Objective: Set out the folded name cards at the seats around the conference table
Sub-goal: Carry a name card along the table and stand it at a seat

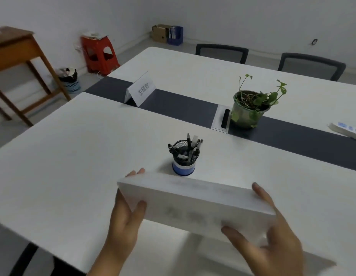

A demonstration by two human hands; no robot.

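Observation:
A white folded name card (193, 204), blurred with faint dark lettering on its near face, hangs above the near edge of the white conference table (73, 156). My left hand (123, 214) grips its left end, thumb on the near face and fingertips behind. My right hand (272, 236) holds its right end, thumb under the near face and a finger on the top ridge. A second folded name card (142, 90) stands upright on the dark centre strip (183, 108) at the far left.
A mesh pen holder (184, 158) stands just beyond the held card. A potted plant (250, 108) sits by a cable hatch (222, 119). A remote (346, 129) lies at right. Two chairs (222, 52) (310, 65) line the far side. A wooden desk, red stool and bin stand left.

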